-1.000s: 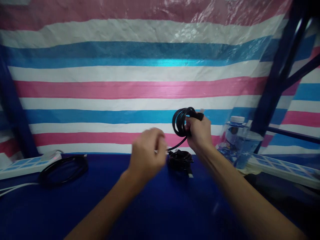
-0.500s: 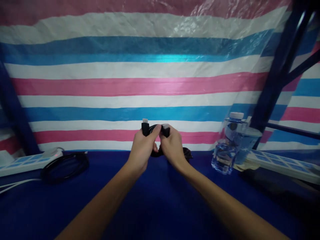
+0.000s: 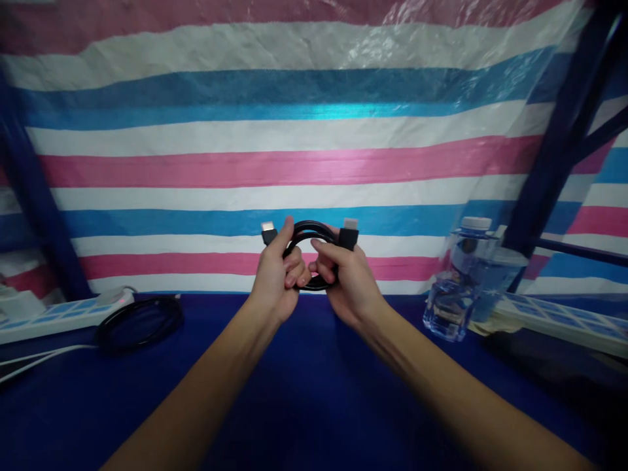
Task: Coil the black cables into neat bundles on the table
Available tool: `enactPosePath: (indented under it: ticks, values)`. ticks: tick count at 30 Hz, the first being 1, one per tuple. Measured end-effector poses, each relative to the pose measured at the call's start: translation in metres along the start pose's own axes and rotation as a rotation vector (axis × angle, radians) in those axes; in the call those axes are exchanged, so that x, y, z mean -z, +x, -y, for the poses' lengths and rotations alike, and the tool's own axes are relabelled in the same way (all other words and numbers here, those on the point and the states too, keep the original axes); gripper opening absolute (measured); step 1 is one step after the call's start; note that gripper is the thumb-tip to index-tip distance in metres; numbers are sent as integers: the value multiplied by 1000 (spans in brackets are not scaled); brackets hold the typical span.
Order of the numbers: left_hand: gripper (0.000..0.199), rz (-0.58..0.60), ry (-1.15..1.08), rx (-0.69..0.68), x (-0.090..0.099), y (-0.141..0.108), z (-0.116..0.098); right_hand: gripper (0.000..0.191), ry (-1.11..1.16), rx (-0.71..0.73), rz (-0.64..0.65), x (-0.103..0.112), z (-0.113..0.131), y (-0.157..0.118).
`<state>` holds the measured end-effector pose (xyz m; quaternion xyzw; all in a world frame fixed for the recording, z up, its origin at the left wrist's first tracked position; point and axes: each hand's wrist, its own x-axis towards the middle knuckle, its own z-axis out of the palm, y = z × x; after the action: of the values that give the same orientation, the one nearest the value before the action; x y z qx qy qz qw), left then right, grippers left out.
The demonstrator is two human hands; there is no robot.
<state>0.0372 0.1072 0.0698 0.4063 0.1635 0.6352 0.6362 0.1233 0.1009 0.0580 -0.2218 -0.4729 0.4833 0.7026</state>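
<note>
A black cable, wound into a small coil, is held up above the blue tabletop between my two hands. It looks like an HDMI cable, with a plug at each end. My left hand wraps round the coil's left side, and one plug with a pale metal tip sticks out past the thumb. On the other side my right hand grips the coil, its fingers curled. The second plug points upward beside it. Palms and fingers hide parts of the coil.
At the left lie another coiled black cable, a white power strip and white cords. A water bottle and a plastic cup stand at the right, near a second strip. Behind hangs a striped sheet.
My hands have moved apart and the coil shows as an open ring between them. Both plugs have spread outward. A dark bundle behind my right hand no longer shows.
</note>
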Motion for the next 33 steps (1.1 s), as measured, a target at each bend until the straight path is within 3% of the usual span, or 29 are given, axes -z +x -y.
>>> enactPosePath:
  ticks: [5, 11, 13, 16, 19, 23, 29, 33]
  values:
    - [40, -69, 156, -77, -6, -2, 3, 20, -266, 69, 3, 7, 7, 4]
    - [23, -80, 111, 19, -9, -6, 1, 17, -689, 298, 126, 15, 23, 6]
    - [19, -49, 144, 47, -9, -9, 1, 13, -762, 286, 197, 20, 28, 8]
    - [18, -6, 165, 97, -8, -9, 2, 14, -702, 150, 272, 26, 29, 11]
    - [22, -40, 123, 90, -5, -7, 2, 22, -451, 13, 285, 24, 24, 12]
    - [26, -109, 56, 38, -2, -5, 5, 28, -201, 1, 216, 14, 15, 9]
    - [27, 5, 275, -128, -1, -6, 8, 23, -423, 146, 60, 11, 17, 6]
    - [25, 135, 351, -122, 1, -5, 6, 23, -538, 198, 115, 13, 22, 5]
